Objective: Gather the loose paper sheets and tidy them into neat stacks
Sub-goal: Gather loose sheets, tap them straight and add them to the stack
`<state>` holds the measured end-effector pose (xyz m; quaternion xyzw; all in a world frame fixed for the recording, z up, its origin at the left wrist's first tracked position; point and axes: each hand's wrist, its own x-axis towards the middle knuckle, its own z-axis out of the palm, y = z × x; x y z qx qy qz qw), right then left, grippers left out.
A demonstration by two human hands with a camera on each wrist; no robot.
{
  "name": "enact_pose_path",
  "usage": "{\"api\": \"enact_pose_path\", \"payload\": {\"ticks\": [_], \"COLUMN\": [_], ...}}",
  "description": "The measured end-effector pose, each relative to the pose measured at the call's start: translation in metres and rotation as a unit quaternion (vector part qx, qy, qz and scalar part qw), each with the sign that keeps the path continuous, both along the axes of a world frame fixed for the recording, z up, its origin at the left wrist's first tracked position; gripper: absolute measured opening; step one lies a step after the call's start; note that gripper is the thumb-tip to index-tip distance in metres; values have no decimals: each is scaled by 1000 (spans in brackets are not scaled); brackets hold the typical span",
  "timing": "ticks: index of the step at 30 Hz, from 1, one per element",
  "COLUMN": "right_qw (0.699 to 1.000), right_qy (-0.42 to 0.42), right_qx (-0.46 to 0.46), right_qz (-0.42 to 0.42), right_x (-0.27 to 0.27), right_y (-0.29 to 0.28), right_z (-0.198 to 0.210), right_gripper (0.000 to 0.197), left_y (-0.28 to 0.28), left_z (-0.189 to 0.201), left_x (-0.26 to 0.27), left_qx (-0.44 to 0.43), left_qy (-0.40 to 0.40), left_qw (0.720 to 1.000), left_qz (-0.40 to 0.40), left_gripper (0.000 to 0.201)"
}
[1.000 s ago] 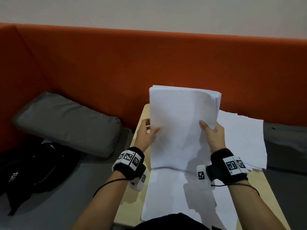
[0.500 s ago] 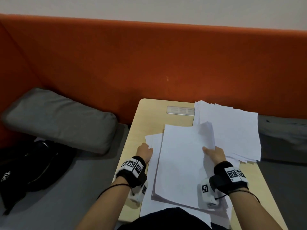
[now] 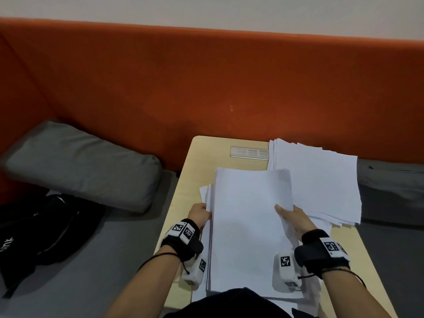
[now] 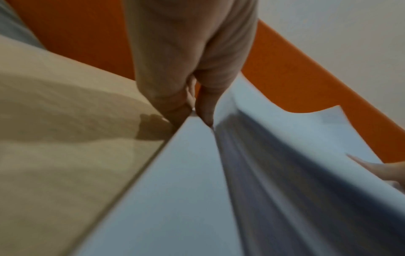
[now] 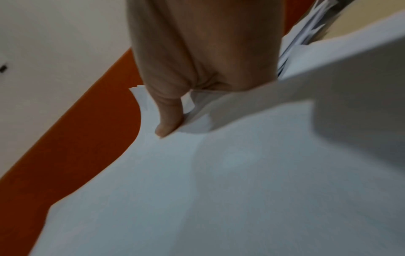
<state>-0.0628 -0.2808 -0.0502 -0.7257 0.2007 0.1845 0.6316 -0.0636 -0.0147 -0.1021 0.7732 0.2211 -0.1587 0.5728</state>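
Since a second ago we have lowered the paper stack (image 3: 247, 226) from upright to nearly flat over the bench (image 3: 183, 187), its near end at our body. Our left hand (image 3: 199, 213) grips the stack's left edge; the left wrist view shows the fingers (image 4: 205, 110) pinching that edge against loose sheets (image 3: 205, 191) lying under it. Our right hand (image 3: 296, 218) holds the right edge, thumb (image 5: 168, 119) pressed on top, the other fingers hidden beneath. A second, fanned pile of sheets (image 3: 321, 180) lies at the bench's far right, beside a gray cushion (image 3: 80, 164) and orange backrest (image 3: 206, 88).
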Motion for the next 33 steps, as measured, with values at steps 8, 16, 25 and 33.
{"api": "enact_pose_path", "payload": {"ticks": [8, 16, 25, 33], "right_qw": [996, 987, 934, 924], "right_qy": [11, -78, -329, -365], "right_qx": [-78, 68, 100, 69], "right_qz": [33, -123, -99, -87], "right_x": [5, 12, 24, 11], "right_y": [16, 26, 37, 53], "right_z": [-22, 2, 95, 87], "right_gripper": [35, 57, 21, 18], "left_y": [4, -21, -13, -10], "left_z": [-21, 72, 170, 155], "left_x": [10, -1, 4, -4], "left_qx": [-121, -162, -113, -74], "left_qy": [39, -229, -504, -537], "left_qw": [990, 960, 856, 837], "left_qz": [55, 0, 11, 72], "left_gripper": [65, 30, 17, 54]}}
